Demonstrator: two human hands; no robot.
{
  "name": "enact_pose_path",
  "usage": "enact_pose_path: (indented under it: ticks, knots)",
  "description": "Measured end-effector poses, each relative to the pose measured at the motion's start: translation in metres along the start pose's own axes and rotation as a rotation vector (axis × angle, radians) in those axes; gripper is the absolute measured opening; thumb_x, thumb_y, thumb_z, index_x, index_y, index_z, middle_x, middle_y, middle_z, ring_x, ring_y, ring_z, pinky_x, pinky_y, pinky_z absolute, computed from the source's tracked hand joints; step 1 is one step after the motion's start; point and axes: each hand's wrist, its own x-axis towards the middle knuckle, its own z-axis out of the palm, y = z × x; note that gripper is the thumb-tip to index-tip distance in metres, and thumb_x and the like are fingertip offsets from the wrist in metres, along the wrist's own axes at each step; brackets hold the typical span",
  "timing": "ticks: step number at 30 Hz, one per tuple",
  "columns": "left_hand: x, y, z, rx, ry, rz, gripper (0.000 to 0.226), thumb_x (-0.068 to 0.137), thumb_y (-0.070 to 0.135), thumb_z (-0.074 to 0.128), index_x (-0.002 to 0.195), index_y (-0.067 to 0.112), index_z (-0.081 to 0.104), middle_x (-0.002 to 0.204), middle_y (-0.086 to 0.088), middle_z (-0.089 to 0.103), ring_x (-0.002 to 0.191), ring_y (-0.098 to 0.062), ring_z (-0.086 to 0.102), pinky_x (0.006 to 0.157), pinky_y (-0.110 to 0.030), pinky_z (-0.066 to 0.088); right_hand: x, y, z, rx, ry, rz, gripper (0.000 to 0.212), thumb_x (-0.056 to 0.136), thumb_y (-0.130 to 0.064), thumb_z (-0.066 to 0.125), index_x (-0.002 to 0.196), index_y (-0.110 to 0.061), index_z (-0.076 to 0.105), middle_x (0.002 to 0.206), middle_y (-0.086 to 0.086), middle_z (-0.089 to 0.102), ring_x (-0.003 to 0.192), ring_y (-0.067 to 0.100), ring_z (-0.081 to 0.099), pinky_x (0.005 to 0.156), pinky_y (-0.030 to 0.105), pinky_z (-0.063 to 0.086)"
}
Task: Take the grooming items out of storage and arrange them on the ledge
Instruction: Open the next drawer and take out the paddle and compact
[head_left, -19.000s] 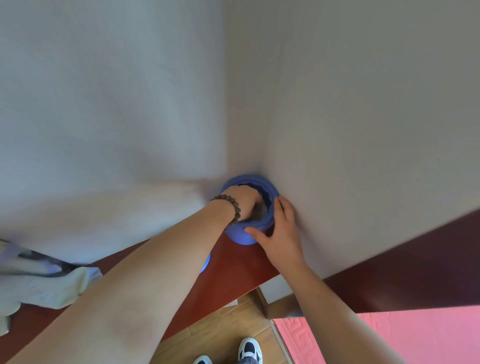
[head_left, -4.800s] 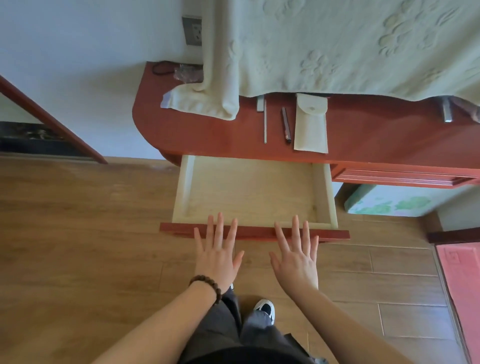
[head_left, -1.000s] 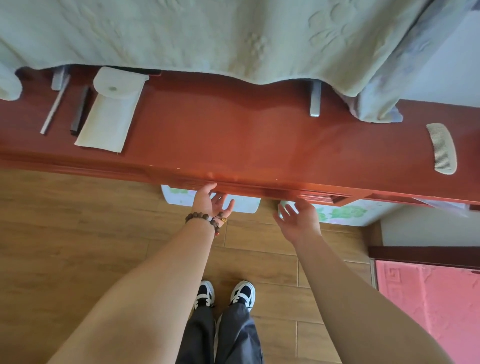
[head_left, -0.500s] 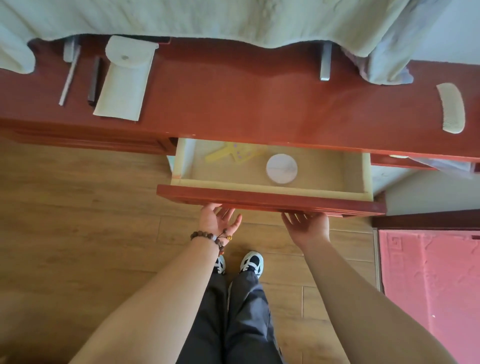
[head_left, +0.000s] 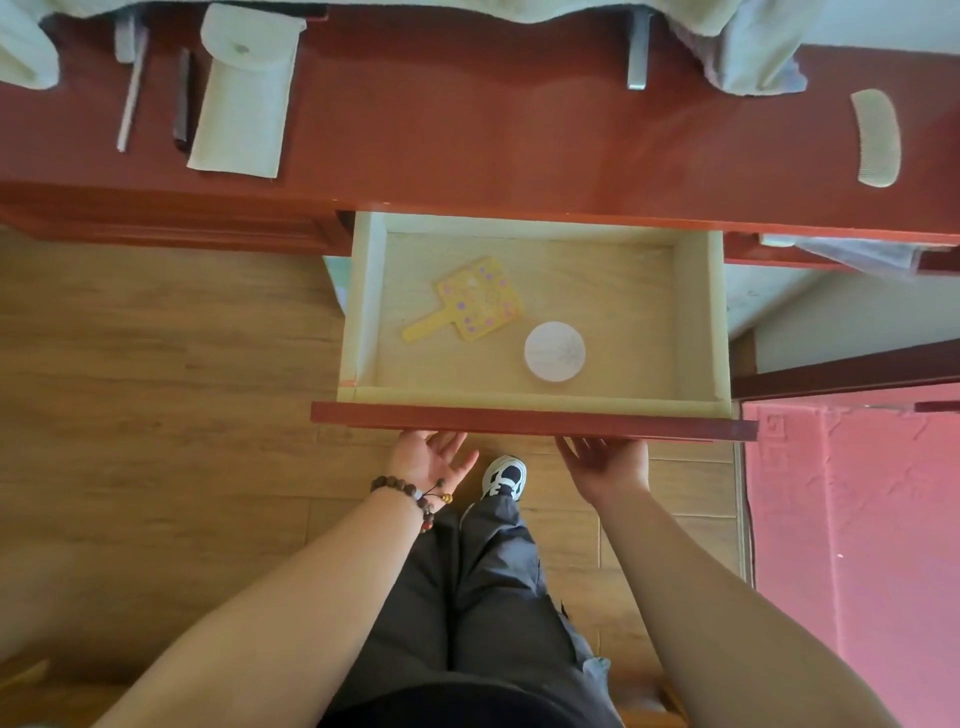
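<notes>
A drawer with a red front (head_left: 535, 420) stands pulled out below the red ledge (head_left: 467, 130). Inside lie a yellow paddle-shaped hand mirror (head_left: 475, 301) and a round white compact (head_left: 555, 351). My left hand (head_left: 428, 460), with a bead bracelet, is palm up under the drawer front, its fingertips hooked beneath it. My right hand (head_left: 605, 465) grips the underside the same way, further right. On the ledge lie a pale comb (head_left: 877, 137) at the right, and a white pouch (head_left: 241, 93), a thin white stick (head_left: 130, 98) and a dark stick (head_left: 183, 101) at the left.
A pale cloth (head_left: 748, 47) hangs over the back of the ledge, with a metal bracket (head_left: 638, 52) under it. A pink mat (head_left: 857, 519) lies on the wooden floor to the right. My legs and one shoe are below the drawer.
The drawer went from shut to partly open to fully pulled out, both hands drawing it toward me. The mirror and compact have come into full view.
</notes>
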Motion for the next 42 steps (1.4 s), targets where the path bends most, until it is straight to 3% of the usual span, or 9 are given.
enact_pose_path:
  ticks: [6, 9, 15, 18, 20, 24, 28, 37, 42]
  knots:
    - [-0.019, 0.011, -0.010, 0.829, -0.146, -0.098, 0.040, 0.101, 0.000, 0.027, 0.137, 0.010, 0.041, 0.145, -0.008, 0.043, 0.134, -0.026, 0.041, 0.109, -0.048, 0.036, -0.010, -0.006, -0.011, -0.361, -0.020, 0.063, 0.023, 0.099, -0.009, 0.032, 0.104, -0.007, 0.054, 0.115, 0.016, 0.060, 0.119, 0.033, 0.054, 0.092, 0.043, 0.041]
    - [-0.054, 0.015, 0.001, 1.154, -0.310, -0.080, 0.035, 0.100, 0.007, 0.040, 0.132, 0.018, 0.050, 0.136, 0.000, 0.052, 0.126, -0.019, 0.049, 0.106, -0.043, 0.041, -0.043, -0.008, -0.007, -0.618, -0.148, 0.127, 0.028, 0.098, -0.009, 0.040, 0.124, -0.001, 0.050, 0.126, 0.022, 0.058, 0.108, 0.034, 0.060, 0.087, 0.040, 0.047]
    - [-0.106, 0.042, 0.030, 1.211, -0.486, 0.671, 0.022, 0.094, 0.019, 0.053, 0.112, 0.030, 0.061, 0.110, 0.008, 0.068, 0.102, -0.007, 0.064, 0.091, -0.028, 0.050, -0.114, -0.023, 0.048, -1.022, -0.595, -0.024, 0.024, 0.095, -0.016, 0.054, 0.115, -0.005, 0.063, 0.105, 0.014, 0.070, 0.100, 0.025, 0.068, 0.091, 0.035, 0.053]
    - [-0.081, 0.068, 0.047, 1.443, -0.262, 1.065, 0.032, 0.090, 0.021, 0.060, 0.121, 0.021, 0.056, 0.117, 0.006, 0.061, 0.105, -0.008, 0.058, 0.090, -0.026, 0.047, -0.107, -0.027, 0.080, -1.184, -0.477, -0.374, 0.020, 0.091, -0.021, 0.061, 0.110, -0.016, 0.064, 0.101, 0.004, 0.069, 0.094, 0.019, 0.066, 0.082, 0.030, 0.052]
    - [-0.049, 0.083, 0.056, 1.594, -0.141, 1.139, 0.044, 0.087, 0.023, 0.063, 0.129, 0.016, 0.050, 0.127, -0.001, 0.054, 0.116, -0.014, 0.052, 0.096, -0.028, 0.042, -0.087, -0.030, 0.096, -1.454, -0.307, -0.677, 0.036, 0.085, -0.031, 0.066, 0.120, -0.025, 0.058, 0.120, 0.000, 0.058, 0.106, 0.017, 0.057, 0.088, 0.031, 0.047]
    - [0.007, 0.098, 0.064, 1.952, 0.063, 1.059, 0.061, 0.084, 0.029, 0.066, 0.137, 0.014, 0.038, 0.139, -0.009, 0.039, 0.126, -0.026, 0.042, 0.098, -0.036, 0.043, -0.043, -0.029, 0.108, -1.887, -0.195, -0.701, 0.086, 0.077, -0.042, 0.073, 0.146, -0.037, 0.022, 0.156, 0.003, 0.010, 0.140, 0.031, 0.017, 0.105, 0.047, 0.036]
    - [0.035, 0.094, 0.069, 2.102, 0.178, 1.001, 0.063, 0.081, 0.026, 0.070, 0.133, 0.013, 0.037, 0.134, -0.012, 0.039, 0.124, -0.030, 0.037, 0.096, -0.037, 0.043, -0.016, -0.024, 0.113, -2.130, -0.159, -0.603, 0.105, 0.073, -0.043, 0.077, 0.148, -0.042, 0.004, 0.159, -0.001, -0.018, 0.146, 0.034, -0.003, 0.108, 0.052, 0.035]
    - [0.042, 0.104, 0.081, 2.047, 0.229, 0.804, 0.019, 0.091, 0.012, 0.057, 0.109, 0.008, 0.054, 0.111, -0.010, 0.061, 0.098, -0.026, 0.061, 0.079, -0.033, 0.049, -0.006, -0.021, 0.123, -2.209, -0.064, -0.698, 0.069, 0.075, -0.024, 0.077, 0.133, -0.022, 0.040, 0.135, 0.006, 0.033, 0.122, 0.031, 0.031, 0.089, 0.040, 0.049]
    - [0.031, 0.110, 0.083, 2.045, 0.020, 0.724, 0.023, 0.094, 0.018, 0.050, 0.113, 0.005, 0.045, 0.092, -0.005, 0.055, 0.077, -0.020, 0.053, 0.066, -0.029, 0.042, -0.011, -0.025, 0.125, -2.072, -0.116, -0.797, 0.065, 0.075, -0.023, 0.071, 0.133, -0.024, 0.042, 0.132, 0.003, 0.037, 0.118, 0.029, 0.033, 0.083, 0.036, 0.047]
